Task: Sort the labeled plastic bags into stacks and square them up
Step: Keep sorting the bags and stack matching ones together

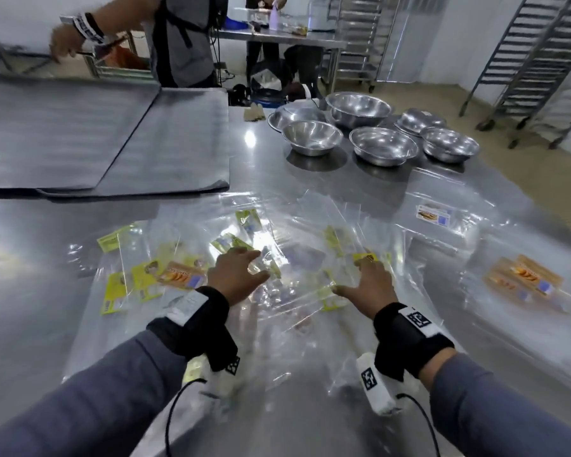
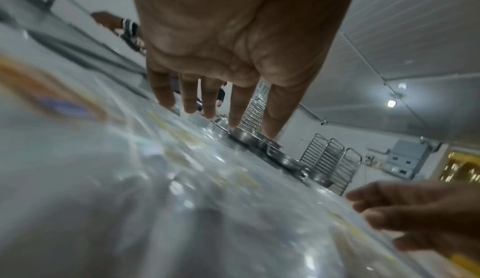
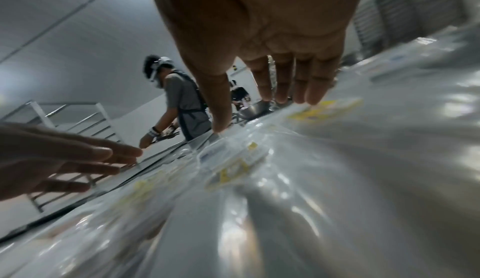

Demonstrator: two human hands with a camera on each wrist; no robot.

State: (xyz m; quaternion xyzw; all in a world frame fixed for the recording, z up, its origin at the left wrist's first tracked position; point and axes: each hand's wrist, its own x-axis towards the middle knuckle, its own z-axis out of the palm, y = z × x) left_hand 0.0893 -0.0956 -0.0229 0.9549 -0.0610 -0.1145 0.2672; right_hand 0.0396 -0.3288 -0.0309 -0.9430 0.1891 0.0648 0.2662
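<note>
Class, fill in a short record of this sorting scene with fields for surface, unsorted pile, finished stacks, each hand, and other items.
surface: steel table
unsorted pile: clear bags with yellow labels, overlapping, in front of the person
finished stacks: orange-label stack at right; white-label stack behind it
left hand: fingers spread, over the pile
right hand: fingers spread, over the pile
other items: metal bowls; grey trays

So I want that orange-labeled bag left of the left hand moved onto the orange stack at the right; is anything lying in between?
Yes. The loose pile of yellow-labeled bags fills the table's middle, with the left hand and right hand spread over it. The orange-labeled bag must cross these to reach the orange stack.
</note>
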